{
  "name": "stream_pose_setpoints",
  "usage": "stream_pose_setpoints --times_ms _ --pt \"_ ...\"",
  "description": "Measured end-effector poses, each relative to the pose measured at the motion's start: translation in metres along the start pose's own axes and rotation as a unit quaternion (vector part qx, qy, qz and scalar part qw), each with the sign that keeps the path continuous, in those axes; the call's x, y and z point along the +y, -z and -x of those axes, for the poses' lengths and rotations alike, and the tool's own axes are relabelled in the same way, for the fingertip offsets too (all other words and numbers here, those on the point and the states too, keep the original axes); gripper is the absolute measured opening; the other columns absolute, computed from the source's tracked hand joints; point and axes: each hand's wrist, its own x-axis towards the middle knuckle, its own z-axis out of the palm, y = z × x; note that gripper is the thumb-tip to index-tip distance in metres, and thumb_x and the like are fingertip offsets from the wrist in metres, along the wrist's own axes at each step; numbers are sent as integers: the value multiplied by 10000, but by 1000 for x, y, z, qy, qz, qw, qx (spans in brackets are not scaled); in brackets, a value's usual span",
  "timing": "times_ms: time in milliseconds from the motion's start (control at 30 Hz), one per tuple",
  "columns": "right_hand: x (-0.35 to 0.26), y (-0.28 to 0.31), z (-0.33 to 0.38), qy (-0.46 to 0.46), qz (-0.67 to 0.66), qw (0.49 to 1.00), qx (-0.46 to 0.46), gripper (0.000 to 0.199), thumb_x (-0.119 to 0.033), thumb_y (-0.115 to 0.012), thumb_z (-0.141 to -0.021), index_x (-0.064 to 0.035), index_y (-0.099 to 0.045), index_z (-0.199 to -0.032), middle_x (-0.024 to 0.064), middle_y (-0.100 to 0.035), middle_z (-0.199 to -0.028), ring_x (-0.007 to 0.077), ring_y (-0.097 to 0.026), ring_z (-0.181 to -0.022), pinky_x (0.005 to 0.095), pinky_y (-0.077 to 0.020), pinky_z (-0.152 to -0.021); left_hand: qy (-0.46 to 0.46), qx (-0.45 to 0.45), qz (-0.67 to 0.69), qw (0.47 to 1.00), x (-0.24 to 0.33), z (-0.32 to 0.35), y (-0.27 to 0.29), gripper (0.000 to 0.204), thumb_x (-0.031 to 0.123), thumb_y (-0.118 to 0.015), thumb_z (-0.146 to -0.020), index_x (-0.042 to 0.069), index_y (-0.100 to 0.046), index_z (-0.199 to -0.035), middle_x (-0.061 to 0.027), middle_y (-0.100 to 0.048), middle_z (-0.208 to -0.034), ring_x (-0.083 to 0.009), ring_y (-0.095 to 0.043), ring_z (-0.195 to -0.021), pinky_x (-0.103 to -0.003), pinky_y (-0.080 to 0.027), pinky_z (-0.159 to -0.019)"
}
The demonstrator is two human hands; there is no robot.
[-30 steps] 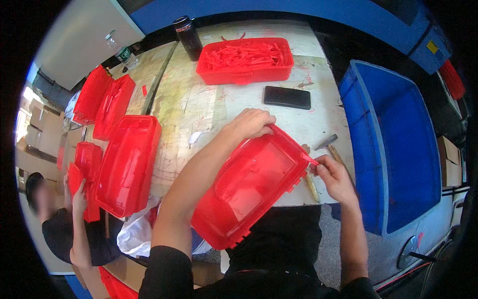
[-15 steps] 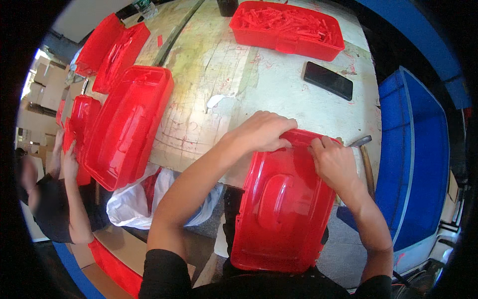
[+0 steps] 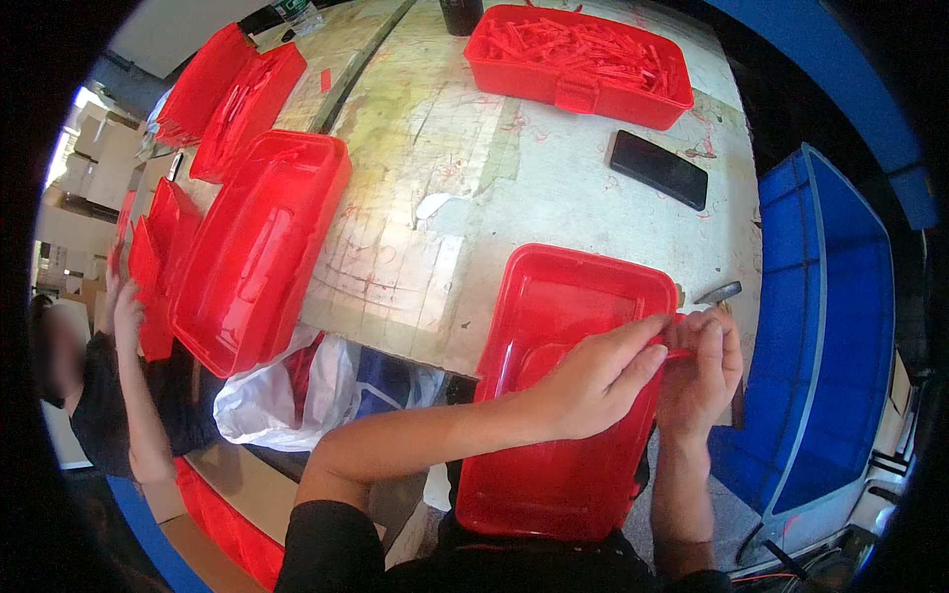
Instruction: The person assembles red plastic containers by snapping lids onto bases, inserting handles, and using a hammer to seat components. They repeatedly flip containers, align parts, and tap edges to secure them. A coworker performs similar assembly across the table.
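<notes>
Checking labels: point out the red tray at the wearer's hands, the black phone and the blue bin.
Red tray (image 3: 544,494): head view, bare inner floor.
Black phone (image 3: 658,170): head view, upper face.
Blue bin (image 3: 789,272): head view, side wall toward the table.

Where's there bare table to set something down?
The middle of the table, bordered by the phone, near red box and large open red box at left; mostly bare, with a white patch. Crowded: the left side, where red boxes stand close together, and the near right, where left hand, right hand and hammer bunch up.
</notes>
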Motion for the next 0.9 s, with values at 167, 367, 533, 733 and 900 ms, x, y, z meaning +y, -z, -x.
stream_pose_setpoints --times_ms 167,367,533,733,900 --pt "-14 -2 13 124 472 871 -61 153 -135 -628 -954 1 -580 -1005 100 -559 -871 181 -558 -840 343 -488 -762 227 -87 116 963 -6 12 7 249 220 -535 -1021 -22 -593 -1029 -142 -637 -794 -217 -650 -745 -363 -510 -671" --pt "-27 0 -29 144 702 580 -387 182 -202 -675 -910 -45 -587 -877 129 -638 -753 284 -645 -647 388 -521 -550 25 -140 -216 966 -7 -17 74 184 194 -599 -973 14 -634 -983 -157 -658 -880 -291 -658 -813 -388 -518 -726" --pt "21 -9 -59 192 763 495 -368 233 -276 -610 -957 -68 -628 -853 99 -667 -708 240 -665 -571 365 -513 -482 -41 -61 -404 912 -30 -59 125 273 184 -696 -825 28 -647 -1044 -205 -671 -1073 -393 -625 -1043 -469 -496 -852" --pt "42 -14 -66 190 788 478 -338 252 -319 -622 -948 -97 -628 -831 78 -674 -689 234 -670 -562 362 -524 -485 29 -136 -499 855 -51 -60 126 311 343 -702 -847 40 -656 -899 -230 -672 -764 -429 -660 -785 -509 -518 -701" --pt "42 -12 -64 176 782 508 -317 251 -307 -634 -944 -101 -615 -801 76 -675 -687 234 -665 -551 363 -519 -483 24 -161 -518 840 -44 -62 126 358 384 -675 -871 27 -654 -884 -218 -671 -736 -425 -666 -749 -509 -522 -678"
